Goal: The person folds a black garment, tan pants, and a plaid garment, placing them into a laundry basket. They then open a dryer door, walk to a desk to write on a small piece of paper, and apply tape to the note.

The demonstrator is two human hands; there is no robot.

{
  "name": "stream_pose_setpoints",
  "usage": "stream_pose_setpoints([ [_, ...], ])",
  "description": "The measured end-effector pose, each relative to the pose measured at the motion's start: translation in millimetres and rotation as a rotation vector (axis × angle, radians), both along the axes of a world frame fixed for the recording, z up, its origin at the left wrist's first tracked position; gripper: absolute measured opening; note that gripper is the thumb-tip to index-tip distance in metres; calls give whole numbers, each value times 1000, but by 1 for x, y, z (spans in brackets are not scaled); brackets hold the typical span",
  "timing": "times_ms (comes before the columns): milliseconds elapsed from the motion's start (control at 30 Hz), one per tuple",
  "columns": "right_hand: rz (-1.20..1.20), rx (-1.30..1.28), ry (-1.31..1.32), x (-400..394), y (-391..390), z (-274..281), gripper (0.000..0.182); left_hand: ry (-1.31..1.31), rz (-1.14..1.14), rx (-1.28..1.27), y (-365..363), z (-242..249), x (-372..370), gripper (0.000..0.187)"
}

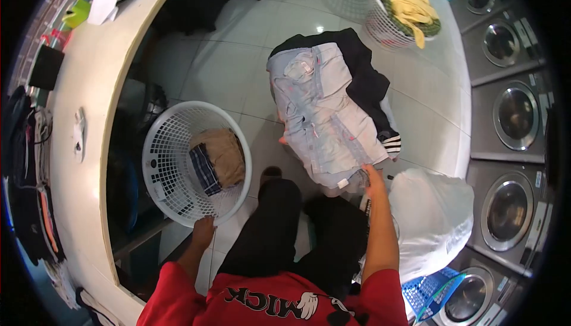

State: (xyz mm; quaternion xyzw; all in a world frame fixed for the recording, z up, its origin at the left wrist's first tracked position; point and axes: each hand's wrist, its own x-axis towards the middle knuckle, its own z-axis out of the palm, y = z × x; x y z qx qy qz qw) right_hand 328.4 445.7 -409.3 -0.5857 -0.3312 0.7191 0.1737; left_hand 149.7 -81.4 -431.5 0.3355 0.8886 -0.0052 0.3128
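My left hand (204, 231) grips the near rim of a white plastic laundry basket (162, 129), its fingers hooked over the edge. Inside the basket lie folded clothes: a tan piece (223, 150) and a dark blue plaid piece (204, 168). My right hand (372, 180) is closed at the near edge of a pile of clothes in front of me, with a dark patterned garment (362, 177) at its fingers. Spread on top of that pile is a pale grey-blue garment (318, 103) that looks inside out. A black garment (366, 79) shows beneath it.
A white bulging plastic bag (431, 219) stands at my right, above a blue basket (431, 296). Front-loading machines (516, 116) line the right side. Another basket (386, 28) holds yellow and green cloth (410, 8). A long cream counter (89, 88) curves along the left.
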Motion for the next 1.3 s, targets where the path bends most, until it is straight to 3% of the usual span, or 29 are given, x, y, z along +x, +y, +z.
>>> stream_pose_setpoints([
  [67, 111, -34, 34, -5, 24, -16, 44, 109, -95, 172, -3, -10, 33, 28],
  [200, 275, 146, 62, -59, 47, -33, 54, 173, -32, -60, 1, -2, 74, 41],
  [233, 361, 193, 52, -88, 46, -32, 57, 36, 54, -210, 0, 0, 69, 45],
  [300, 452, 195, 34, -147, 33, -22, 64, 90, 84, -191, -7, -1, 67, 46],
  [367, 499, 214, 205, -192, 20, 1, 67, 84, 182, -170, 1, 8, 70, 49],
  [433, 534, 193, 200, -238, 15, -14, 68, 102, 253, -189, 7, 10, 67, 50],
  [500, 635, 336, 161, -267, 6, -24, 71, 124, 297, -193, 19, 16, 70, 52],
  [567, 672, 342, 19, -284, -3, -21, 73, 134, 376, -193, 41, 26, 68, 53],
  [600, 598, 279, 150, -283, -8, -8, 81, 129, 350, -182, 50, 30, 65, 53],
  [633, 663, 358, 4, -282, -12, 6, 89, 79, 330, -108, 53, 35, 62, 53],
  [667, 675, 484, -13, -279, -16, -10, 90, 11, 286, -30, 53, 38, 57, 54],
  [700, 713, 446, -37, -263, -15, -1, 84, -29, 254, 36, 49, 38, 54, 51],
  [733, 621, 520, -72, -242, -20, 0, 82, -112, 310, -27, 53, 41, 46, 47],
  [767, 646, 529, -105, -213, -23, -3, 74, -74, 148, 157, 4, -3, 49, 41],
  [867, 696, 619, -231, -102, -32, 22, 45, -472, 135, 76, 47, 34, 1, 38],
  [967, 625, 696, -291, 25, -40, 77, 28, -603, -10, 8, 110, 76, -40, 39],
  [1000, 767, 648, -409, 63, -36, 104, 25, -619, -87, -6, 134, 92, -56, 39],
  [1033, 519, 659, -436, 98, -39, 146, 24, -627, -175, -11, 160, 103, -76, 39],
  [1067, 388, 653, -457, 115, -59, 130, 23, -620, -319, -14, 182, 108, -110, 40],
  [1100, 372, 366, -610, 139, -49, 190, 23, -597, -497, -6, 214, 118, -132, 40],
  [1133, 111, 232, -563, 176, -60, 171, 24, -553, -741, 22, 248, 125, -155, 40],
  [1200, -80, 358, -828, 231, -79, 170, 25, -443, -1310, 168, 326, 135, -194, 41],
  [1233, -284, 398, -791, 253, -92, 174, 22, -398, -1504, 238, 367, 140, -204, 41],
  [1267, -480, 438, -746, 271, -101, 179, 20, -381, -1567, 231, 407, 144, -203, 41],
  [1300, -793, 320, -620, 281, -104, 184, 20, -167, -1581, 107, 442, 140, -201, 35],
])
